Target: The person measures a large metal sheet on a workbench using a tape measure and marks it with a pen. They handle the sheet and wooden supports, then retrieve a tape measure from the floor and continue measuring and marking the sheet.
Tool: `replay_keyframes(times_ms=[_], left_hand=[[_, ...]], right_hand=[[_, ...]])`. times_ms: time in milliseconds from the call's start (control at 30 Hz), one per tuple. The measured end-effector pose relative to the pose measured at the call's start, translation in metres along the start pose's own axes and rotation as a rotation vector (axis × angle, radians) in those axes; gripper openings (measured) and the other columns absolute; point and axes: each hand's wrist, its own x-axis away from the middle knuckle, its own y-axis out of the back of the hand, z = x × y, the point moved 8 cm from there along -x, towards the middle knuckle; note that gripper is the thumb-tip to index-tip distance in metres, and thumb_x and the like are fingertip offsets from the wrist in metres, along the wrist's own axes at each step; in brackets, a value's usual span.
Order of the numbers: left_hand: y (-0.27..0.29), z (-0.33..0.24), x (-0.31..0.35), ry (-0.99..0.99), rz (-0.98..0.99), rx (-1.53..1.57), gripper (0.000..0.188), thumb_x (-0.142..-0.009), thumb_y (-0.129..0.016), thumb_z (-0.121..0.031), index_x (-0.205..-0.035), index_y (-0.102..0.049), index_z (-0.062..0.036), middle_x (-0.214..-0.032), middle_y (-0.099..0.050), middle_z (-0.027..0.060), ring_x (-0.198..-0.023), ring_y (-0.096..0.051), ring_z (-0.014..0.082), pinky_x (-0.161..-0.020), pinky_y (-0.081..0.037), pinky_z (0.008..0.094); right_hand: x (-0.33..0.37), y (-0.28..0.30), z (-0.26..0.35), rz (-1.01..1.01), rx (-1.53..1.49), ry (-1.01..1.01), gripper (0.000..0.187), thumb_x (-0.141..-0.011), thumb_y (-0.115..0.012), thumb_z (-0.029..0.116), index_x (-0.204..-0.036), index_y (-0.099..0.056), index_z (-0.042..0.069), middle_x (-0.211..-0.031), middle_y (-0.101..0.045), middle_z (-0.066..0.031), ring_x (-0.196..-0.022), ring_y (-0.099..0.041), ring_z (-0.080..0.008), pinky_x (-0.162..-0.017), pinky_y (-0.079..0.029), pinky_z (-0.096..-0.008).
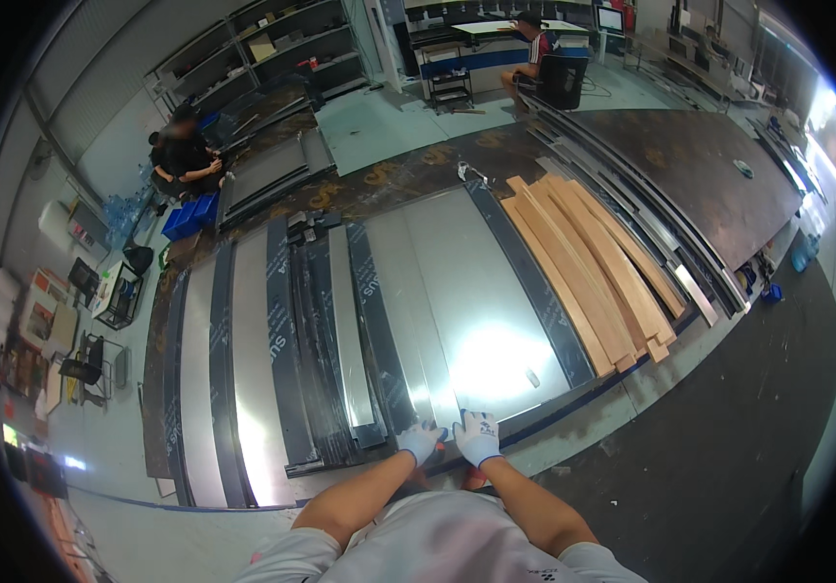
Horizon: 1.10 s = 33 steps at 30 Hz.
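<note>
At the tabletop's [413, 182] near edge, the left hand [421, 442] and right hand [477, 437], in printed white gloves, touched the silvery sheet's [427, 282] near end; whether their fingers gripped it, I could not tell. Dark strips [532, 282] alongside bore pale lettering. Wooden strips [588, 262] lay rightward. Blue bins [189, 216], contents unclear, stood by the far left corner.

Dk worktable [418, 175]: metal sheets [437, 282] ctr & lt; wood strips [585, 267], metal bars [639, 191] rt.
</note>
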Motion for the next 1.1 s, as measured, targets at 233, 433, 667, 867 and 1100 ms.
replay_keyframes(times_ms=[233,433,667,867,1100], left_hand=[[-0.005,-0.031,0.012,-0.099,0.041,-0.022,0.047,-0.09,-0.065,-0.04,-0.125,-0.071,-0.0084,-0.127,-0.068,0.0234,-0.116,-0.064,0.0445,-0.101,-0.05,0.0513],[-0.011,-0.074,0.009,-0.164,0.111,0.079,0.053,-0.089,-0.068,-0.041,-0.125,-0.066,-0.0023,-0.111,-0.07,0.0292,-0.109,-0.068,0.0447,-0.096,-0.053,0.0485],[-0.018,-0.104,-0.011,-0.16,0.136,0.153,0.068,-0.089,-0.069,-0.044,-0.14,-0.061,-0.0001,-0.119,-0.072,0.0271,-0.115,-0.068,0.043,-0.1,-0.052,0.046],[-0.022,-0.063,0.006,-0.117,0.004,0.12,0.061,-0.091,-0.066,-0.047,-0.136,-0.064,-0.0053,-0.126,-0.07,0.0266,-0.121,-0.064,0.044,-0.104,-0.049,0.0485],[0.023,0.02,0.052,0.298,-0.227,0.251,0.047,-0.09,-0.071,-0.041,-0.117,-0.069,-0.0029,-0.115,-0.07,0.0258,-0.112,-0.068,0.0404,-0.1,-0.053,0.0481]], right_hand=[[-0.002,0.014,-0.021,-0.009,-0.263,-0.128,0.038,-0.097,-0.059,0.03,-0.126,-0.068,0.007,-0.116,-0.069,-0.0256,-0.109,-0.066,-0.0454,-0.096,-0.052,-0.0535],[-0.004,0.044,-0.045,-0.078,-0.277,-0.198,0.035,-0.098,-0.059,0.026,-0.125,-0.072,0.006,-0.114,-0.07,-0.0254,-0.109,-0.067,-0.0443,-0.096,-0.052,-0.0515],[-0.026,0.073,-0.065,-0.129,-0.267,-0.174,0.032,-0.098,-0.061,0.024,-0.121,-0.073,0.006,-0.114,-0.071,-0.0245,-0.109,-0.068,-0.0427,-0.097,-0.053,-0.05],[-0.036,0.103,-0.09,-0.257,0.004,-0.152,0.039,-0.098,-0.059,0.032,-0.125,-0.073,0.007,-0.129,-0.067,-0.0221,-0.114,-0.064,-0.0408,-0.103,-0.048,-0.0506],[-0.058,0.123,-0.126,-0.349,0.231,-0.157,0.026,-0.09,-0.069,0.024,-0.111,-0.068,0.008,-0.117,-0.065,-0.0169,-0.108,-0.06,-0.0366,-0.095,-0.048,-0.0508]])
